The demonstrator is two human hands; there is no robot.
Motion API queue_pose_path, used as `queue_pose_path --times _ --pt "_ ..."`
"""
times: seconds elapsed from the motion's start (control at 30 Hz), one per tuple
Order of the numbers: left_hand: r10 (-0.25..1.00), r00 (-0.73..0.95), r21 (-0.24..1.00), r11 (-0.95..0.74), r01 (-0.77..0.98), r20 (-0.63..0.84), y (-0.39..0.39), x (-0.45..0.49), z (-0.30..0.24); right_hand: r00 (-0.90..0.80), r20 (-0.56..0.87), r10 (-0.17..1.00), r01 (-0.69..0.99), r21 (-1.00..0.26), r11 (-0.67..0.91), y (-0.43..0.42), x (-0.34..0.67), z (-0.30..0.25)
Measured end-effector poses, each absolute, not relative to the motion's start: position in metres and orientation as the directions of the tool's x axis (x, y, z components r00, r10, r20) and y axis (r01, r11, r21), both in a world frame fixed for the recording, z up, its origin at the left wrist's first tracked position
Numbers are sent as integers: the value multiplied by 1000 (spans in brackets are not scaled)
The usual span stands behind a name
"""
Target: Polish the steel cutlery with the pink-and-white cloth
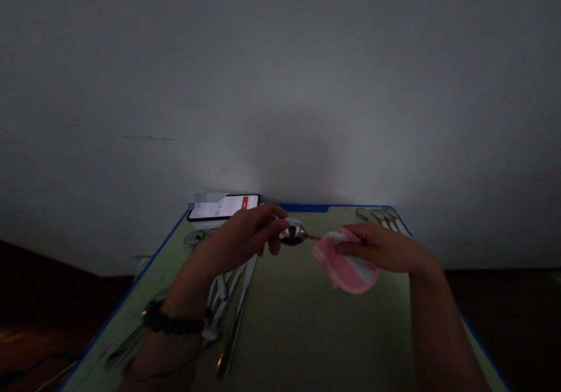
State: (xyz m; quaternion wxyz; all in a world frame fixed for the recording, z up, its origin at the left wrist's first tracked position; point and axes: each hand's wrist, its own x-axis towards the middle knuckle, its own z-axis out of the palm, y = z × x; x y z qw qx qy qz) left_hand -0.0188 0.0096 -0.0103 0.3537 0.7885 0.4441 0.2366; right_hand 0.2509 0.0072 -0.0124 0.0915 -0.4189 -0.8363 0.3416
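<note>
- Nearest the camera, at eight o'clock from the held spoon, is the left forearm (pixel 162 351), a dark bracelet (pixel 177 323) around its wrist.
- At seven o'clock, metal cutlery (pixel 239 310) lies overlapping on the green tabletop (pixel 315 328); dimness hides which pieces are which.
- Toward ten o'clock, a phone (pixel 228 206) rests screen up at the back. Something pale shows below its near edge; whether that is a container, I cannot tell.
- Left hand (pixel 252 231): fingers curled nearly closed, thumb and fingertips pinching the spoon's bowl.
- Centre: the spoon (pixel 293 234) is held between both hands above the tabletop. It looks light, stiff, smooth and probably slippery, hardly fragile; the neck or handle should give the surest grip.
- At four o'clock, a pink-and-white cloth (pixel 350 269), soft and limp, covers the handle's far end; bunched folds should hold best.
- Right hand (pixel 372 246): mostly closed, thumb pressing the cloth around the handle.
- Just above three o'clock, several spoons (pixel 377 217) lie side by side at the back corner.
</note>
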Motion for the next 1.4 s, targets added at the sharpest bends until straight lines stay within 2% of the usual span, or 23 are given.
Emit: queue_pose_path --times 0.57,1.0,1.1,1.23,1.4 --pt "855 507 745 -408 528 109 -3 -14 1 -634 -150 758 614 -694 376 7 250 -13" --pt "857 507 775 -381 504 92 -6 -14 2 -640 -148 754 608 -697 380 7 248 -12" --pt "848 527 801 -351 486 52 -5 -12 1 -603 -135 786 647 -660 383 5 244 -9" --pt "770 635 812 -328 482 -65 -5 -5 -1 -589 -88 803 668 -612 423 -1 235 -3" --pt "727 674 712 -403 576 -134 -7 1 0 -667 -104 738 622 -623 474 -6 227 -2"
